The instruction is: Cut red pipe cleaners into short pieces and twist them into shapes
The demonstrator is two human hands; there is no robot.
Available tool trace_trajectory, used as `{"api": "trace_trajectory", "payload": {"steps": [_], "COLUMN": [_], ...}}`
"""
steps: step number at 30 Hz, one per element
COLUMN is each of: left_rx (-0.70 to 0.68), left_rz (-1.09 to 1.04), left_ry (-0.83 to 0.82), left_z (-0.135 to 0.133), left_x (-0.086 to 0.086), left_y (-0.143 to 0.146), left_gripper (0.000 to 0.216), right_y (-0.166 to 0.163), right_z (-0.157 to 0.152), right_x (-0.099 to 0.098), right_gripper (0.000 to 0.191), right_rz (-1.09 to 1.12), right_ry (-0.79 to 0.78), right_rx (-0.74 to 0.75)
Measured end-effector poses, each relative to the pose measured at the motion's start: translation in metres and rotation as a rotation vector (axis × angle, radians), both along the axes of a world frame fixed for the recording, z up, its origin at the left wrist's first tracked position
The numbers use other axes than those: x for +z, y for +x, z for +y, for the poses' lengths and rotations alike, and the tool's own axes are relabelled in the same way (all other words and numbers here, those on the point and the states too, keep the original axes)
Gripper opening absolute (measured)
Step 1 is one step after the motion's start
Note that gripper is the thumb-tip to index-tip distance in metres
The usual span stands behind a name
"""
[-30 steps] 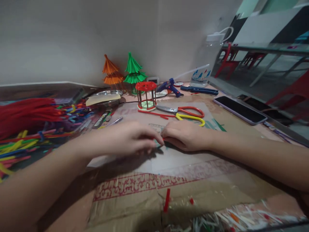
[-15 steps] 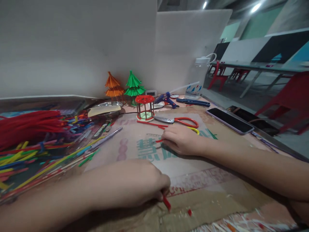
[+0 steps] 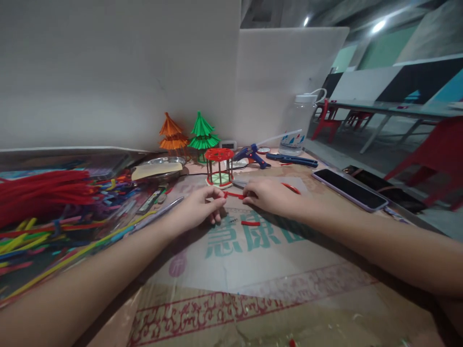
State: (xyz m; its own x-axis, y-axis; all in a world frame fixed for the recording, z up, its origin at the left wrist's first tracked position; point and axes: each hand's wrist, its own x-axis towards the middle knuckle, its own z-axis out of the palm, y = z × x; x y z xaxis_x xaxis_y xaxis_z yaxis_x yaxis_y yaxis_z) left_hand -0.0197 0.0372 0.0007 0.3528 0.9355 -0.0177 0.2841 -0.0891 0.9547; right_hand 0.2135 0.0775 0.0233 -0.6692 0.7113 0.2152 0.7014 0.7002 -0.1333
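My left hand [image 3: 201, 207] and my right hand [image 3: 269, 196] meet over a cardboard sheet [image 3: 253, 260], fingers pinched on the two ends of a short red straw piece [image 3: 233, 194]. A second short red piece [image 3: 250, 223] lies loose on the cardboard just below them. Right behind my hands stands a small red lantern frame [image 3: 219, 166] with dark posts and a green base. Scissors with red handles [image 3: 289, 187] are mostly hidden behind my right hand.
A heap of coloured straws [image 3: 54, 212] fills the left side. Orange [image 3: 172, 132] and green [image 3: 202, 131] paper trees stand by the wall. A blue glue gun [image 3: 250, 154], a water bottle [image 3: 298, 124] and two phones [image 3: 349, 189] lie at the right.
My left hand left the near edge of the cardboard and moved up to join my right hand. Both now pinch one red piece. Another red piece now lies below them.
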Motion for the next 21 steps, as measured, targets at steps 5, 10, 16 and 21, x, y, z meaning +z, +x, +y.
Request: {"api": "trace_trajectory", "payload": {"steps": [5, 10, 16, 21], "left_rx": [-0.005, 0.010, -0.015, -0.020], "left_rz": [-0.164, -0.209, -0.261, -0.278], "left_ry": [-0.021, -0.018, -0.025, -0.016], "left_z": [0.001, 0.000, -0.006, -0.006], "left_x": [-0.004, -0.005, -0.003, -0.002], "left_y": [0.003, 0.005, 0.010, 0.012], "left_gripper": [0.028, 0.032, 0.038, 0.039], "right_y": [-0.008, -0.008, -0.023, -0.042], "right_z": [-0.005, -0.006, -0.017, -0.027], "right_x": [-0.005, -0.005, 0.005, -0.007], "right_gripper": [0.020, 0.004, 0.006, 0.008], "right_rz": [-0.081, 0.055, 0.591, 1.125], "right_ry": [0.043, 0.128, -0.342, -0.919], "right_rx": [0.031, 0.001, -0.022, -0.002]}}
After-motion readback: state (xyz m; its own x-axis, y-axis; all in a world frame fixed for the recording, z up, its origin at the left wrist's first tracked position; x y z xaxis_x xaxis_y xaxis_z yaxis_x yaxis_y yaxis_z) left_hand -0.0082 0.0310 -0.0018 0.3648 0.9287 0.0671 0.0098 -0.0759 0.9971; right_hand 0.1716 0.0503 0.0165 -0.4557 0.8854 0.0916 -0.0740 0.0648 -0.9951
